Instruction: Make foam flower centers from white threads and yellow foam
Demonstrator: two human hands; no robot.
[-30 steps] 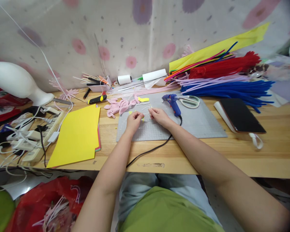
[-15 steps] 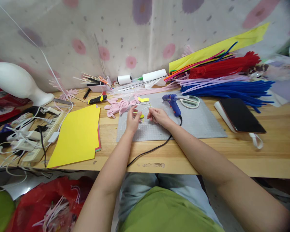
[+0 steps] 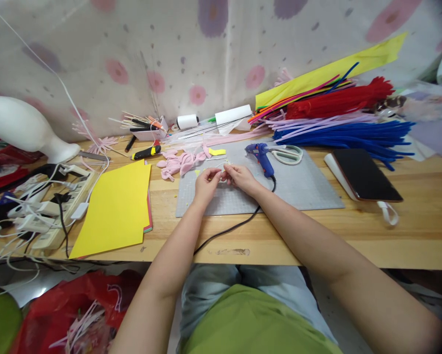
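Over the left part of the grey cutting mat (image 3: 298,191), my left hand (image 3: 207,187) and my right hand (image 3: 240,178) meet at the fingertips. Both are closed in a pinch. Something thin and pale shows between them, too small to name, and the fingers hide most of it. Just beyond lie a yellow strip (image 3: 217,152) and a heap of pink fuzzy pieces (image 3: 182,163). A blue glue gun (image 3: 262,158) rests to the right of my right hand, beside white-handled scissors (image 3: 289,155).
Yellow sheets (image 3: 113,206) and a cluttered power strip (image 3: 64,211) lie at left. Bundles of red (image 3: 338,101) and blue pipe cleaners (image 3: 349,135) fill the back right, behind a phone (image 3: 368,174). The glue gun's black cord (image 3: 231,228) runs over the table's front edge.
My left hand has moved right and its fingers have closed, so its tips now meet those of my right hand. The yellow piece beside it is no longer visible. The view has shifted slightly.
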